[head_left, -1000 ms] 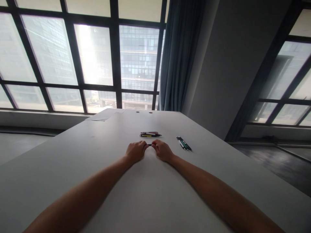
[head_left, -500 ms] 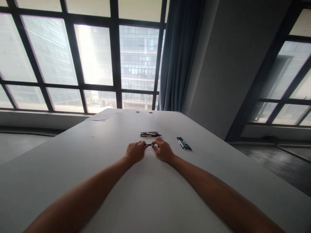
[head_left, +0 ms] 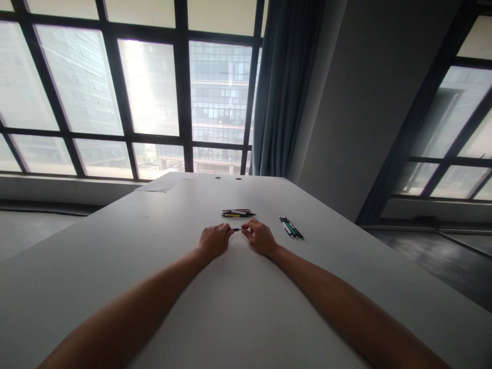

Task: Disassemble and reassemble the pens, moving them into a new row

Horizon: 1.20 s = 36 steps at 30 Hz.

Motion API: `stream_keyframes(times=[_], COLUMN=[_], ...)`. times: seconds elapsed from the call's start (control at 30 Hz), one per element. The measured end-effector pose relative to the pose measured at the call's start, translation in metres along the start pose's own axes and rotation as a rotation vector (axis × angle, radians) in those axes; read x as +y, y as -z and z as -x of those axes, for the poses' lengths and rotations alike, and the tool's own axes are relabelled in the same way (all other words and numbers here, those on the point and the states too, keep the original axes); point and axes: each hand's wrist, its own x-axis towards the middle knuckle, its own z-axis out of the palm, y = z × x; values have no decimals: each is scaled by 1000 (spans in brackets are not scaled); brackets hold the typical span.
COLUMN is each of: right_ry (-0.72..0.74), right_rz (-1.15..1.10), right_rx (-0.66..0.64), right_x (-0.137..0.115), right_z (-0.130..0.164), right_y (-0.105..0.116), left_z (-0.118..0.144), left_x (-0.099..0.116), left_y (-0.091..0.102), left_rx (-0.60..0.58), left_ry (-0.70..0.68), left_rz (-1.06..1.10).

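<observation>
The left hand [head_left: 215, 240] and the right hand [head_left: 260, 238] are close together, with a small gap between them. Each one pinches an end of a thin dark pen [head_left: 236, 229], fingers bent and thumbs in.

A big window [head_left: 154, 87] with black bars lets in bright light, and a tall building [head_left: 219, 92] shows through it. Next to it are a gray wall [head_left: 369, 92] and a long blue curtain [head_left: 284, 97]. The long white table [head_left: 246, 307] runs toward the window. Flat paper [head_left: 157, 184] lies by its far left edge. Past the hands is a bunch of pens [head_left: 237, 212] with bits of yellow, white and pink. Off to the right lie some green, white and black pens [head_left: 291, 227], side by side. Two small dark round spots [head_left: 228, 178] sit near the table's far end.

The pen between the hands is thick and black by the left fingers, then very skinny by the right ones. Fingers hide both its ends. It is too small to tell its parts. The arms are cut off at the bottom.
</observation>
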Motion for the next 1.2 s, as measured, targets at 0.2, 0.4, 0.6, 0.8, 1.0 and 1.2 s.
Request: stream_keyframes(times=[0.2, 0.4, 0.6, 0.8, 1.0, 1.2], right_ry=[-13, -20, -50, -222, -359, -392], right_rz=[10, 15, 66, 186, 322, 401], right_rx=[30, 21, 2, -23, -27, -4], right_x=[1, 3, 11, 37, 53, 57], right_z=[-1, -1, -2, -8, -8, -6], right_y=[3, 3, 6, 12, 12, 9], left_z=[-1, -1, -1, -1, -1, 0], left_x=[-2, -3, -3, -2, -1, 0], left_y=[-2, -4, -5, -4, -1, 1], left_rx=[3, 9, -1, -13, -20, -37], left_ry=[-3, 3, 5, 15, 11, 22], left_rz=[2, 0, -1, 5, 27, 30])
